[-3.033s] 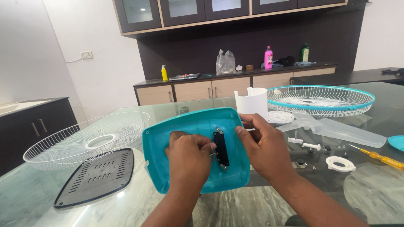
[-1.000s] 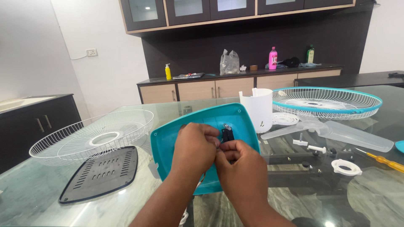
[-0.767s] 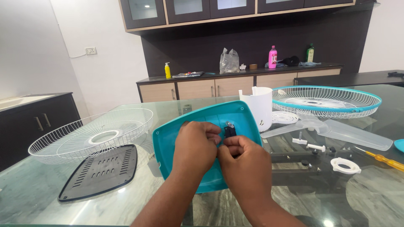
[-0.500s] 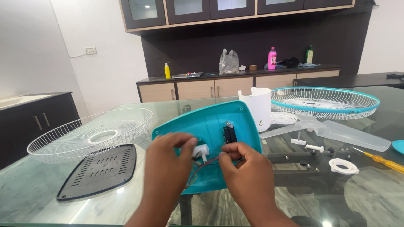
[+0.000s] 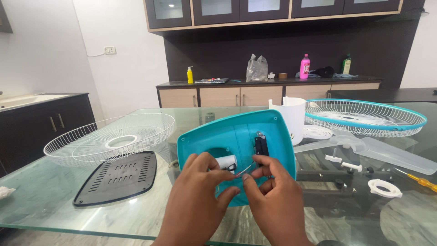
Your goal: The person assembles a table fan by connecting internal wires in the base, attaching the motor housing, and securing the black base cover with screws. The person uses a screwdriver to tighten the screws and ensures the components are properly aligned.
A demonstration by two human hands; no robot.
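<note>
A teal plastic fan base cover (image 5: 236, 132) stands tilted up on the glass table, hollow side toward me, with a black switch block (image 5: 261, 146) fixed inside. My left hand (image 5: 198, 200) holds a small white cylindrical capacitor (image 5: 226, 162) in front of the cover. My right hand (image 5: 273, 200) pinches thin wires (image 5: 244, 170) that run from the capacitor. Both hands are close together, just below the switch block.
A white wire fan guard (image 5: 111, 139) and a black vented base plate (image 5: 118, 176) lie at left. At right sit a white cylinder housing (image 5: 293, 116), a teal-rimmed guard (image 5: 364, 117), clear fan blades (image 5: 378, 150), a white ring (image 5: 384, 187), screws and a yellow screwdriver (image 5: 416, 180).
Both hands came off the switch block. The white capacitor with its wires came out into view; my left hand now holds it lower, my right hand grips the wires.
</note>
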